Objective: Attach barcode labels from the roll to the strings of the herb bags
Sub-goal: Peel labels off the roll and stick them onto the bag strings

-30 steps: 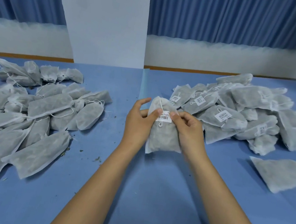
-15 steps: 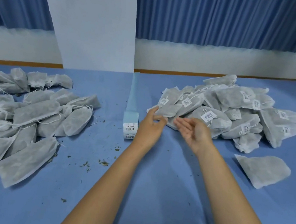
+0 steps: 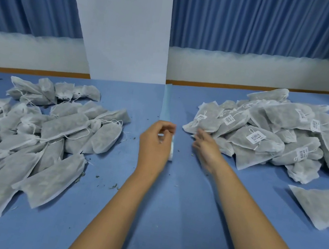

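label strip [image 3: 166, 107] lengthwise toward wall [image 3: 118, 31], left hand [image 3: 154, 142] pinching near end

Left hand [image 3: 156, 144] covers part of label strip [image 3: 165, 107]; right hand [image 3: 205, 150] blurred.

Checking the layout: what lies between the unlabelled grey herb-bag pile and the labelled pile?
Head view: a pale-blue label strip, the left hand gripping its near end, the right hand, and blue tablecloth.

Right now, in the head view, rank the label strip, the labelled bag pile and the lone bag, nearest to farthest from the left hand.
1. label strip, centre, in the left hand.
2. labelled bag pile, to its right.
3. lone bag, far right.
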`<state>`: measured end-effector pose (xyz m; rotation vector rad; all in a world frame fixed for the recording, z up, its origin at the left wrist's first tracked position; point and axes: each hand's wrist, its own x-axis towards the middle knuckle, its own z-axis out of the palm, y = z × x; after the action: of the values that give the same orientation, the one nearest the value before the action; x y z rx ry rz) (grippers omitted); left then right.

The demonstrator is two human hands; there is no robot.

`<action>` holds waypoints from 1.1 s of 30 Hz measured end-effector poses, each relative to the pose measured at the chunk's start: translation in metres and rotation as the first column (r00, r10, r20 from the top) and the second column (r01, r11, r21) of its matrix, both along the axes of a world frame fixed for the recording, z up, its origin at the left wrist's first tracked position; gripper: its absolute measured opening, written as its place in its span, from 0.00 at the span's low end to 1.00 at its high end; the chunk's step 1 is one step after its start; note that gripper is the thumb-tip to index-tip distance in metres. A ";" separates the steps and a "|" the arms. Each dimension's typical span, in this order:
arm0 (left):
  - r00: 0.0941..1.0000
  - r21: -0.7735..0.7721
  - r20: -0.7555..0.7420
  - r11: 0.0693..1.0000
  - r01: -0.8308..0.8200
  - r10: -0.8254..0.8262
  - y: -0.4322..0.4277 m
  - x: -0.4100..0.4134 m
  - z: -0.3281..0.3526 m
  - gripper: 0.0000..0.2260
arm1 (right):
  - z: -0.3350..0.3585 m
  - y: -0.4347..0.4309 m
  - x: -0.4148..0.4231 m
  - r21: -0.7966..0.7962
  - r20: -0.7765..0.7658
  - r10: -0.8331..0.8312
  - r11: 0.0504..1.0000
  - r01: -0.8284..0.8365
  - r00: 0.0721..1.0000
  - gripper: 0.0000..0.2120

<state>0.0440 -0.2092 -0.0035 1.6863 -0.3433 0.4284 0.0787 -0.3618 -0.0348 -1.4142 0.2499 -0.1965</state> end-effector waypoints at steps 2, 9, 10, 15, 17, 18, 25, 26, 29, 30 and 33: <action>0.964 0.242 0.027 0.934 -0.261 0.263 0.025 0.016 -0.006 0.11 | -0.002 -0.001 0.007 -0.008 -0.005 0.023 1.000 -0.023 1.000 0.20; 0.764 0.922 0.025 0.280 -0.266 0.644 0.086 0.056 -0.047 0.20 | -0.022 0.018 0.017 -0.258 0.087 -0.128 0.955 0.147 0.988 0.15; 0.763 0.921 0.051 0.264 -0.285 0.645 0.088 0.059 -0.049 0.21 | -0.022 0.022 0.017 -0.252 0.120 -0.128 0.955 0.155 0.984 0.15; 0.895 0.667 0.028 0.658 -0.348 0.445 0.089 0.059 -0.044 0.26 | -0.002 0.029 0.012 -0.356 0.372 -0.087 0.906 0.229 0.924 0.18; 0.959 0.473 0.067 0.838 -0.274 0.276 0.089 0.056 -0.035 0.23 | 0.007 0.033 0.005 -0.463 0.478 0.076 0.869 0.177 0.875 0.20; 0.972 0.436 0.130 0.869 -0.232 0.195 0.089 0.053 -0.029 0.22 | 0.010 0.036 0.002 -0.515 0.510 0.178 0.847 0.133 0.842 0.22; 0.938 0.376 0.347 0.917 -0.130 -0.010 0.086 0.044 -0.015 0.15 | 0.015 0.057 -0.007 -0.667 0.404 0.353 0.745 0.008 0.844 0.21; 0.939 0.376 0.344 0.913 -0.157 0.020 0.088 0.044 -0.015 0.15 | 0.016 0.058 -0.009 -0.659 0.418 0.325 0.752 0.037 0.849 0.17; 0.942 0.388 0.324 0.896 -0.217 0.088 0.095 0.045 -0.016 0.14 | 0.018 0.060 -0.014 -0.651 0.475 0.295 0.752 0.105 0.829 0.07; 0.945 0.403 0.313 0.889 -0.218 0.090 0.096 0.045 -0.017 0.14 | 0.019 0.061 -0.015 -0.661 0.502 0.295 0.737 0.141 0.813 0.05; 0.944 0.452 0.325 0.866 -0.214 0.064 0.093 0.041 -0.017 0.20 | 0.019 0.067 -0.020 -0.670 0.541 0.298 0.718 0.189 0.786 0.04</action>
<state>0.0855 -0.1166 -0.0207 2.1487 -0.5899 0.7616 0.0590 -0.2947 -0.0162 -2.0185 -0.4914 -0.7614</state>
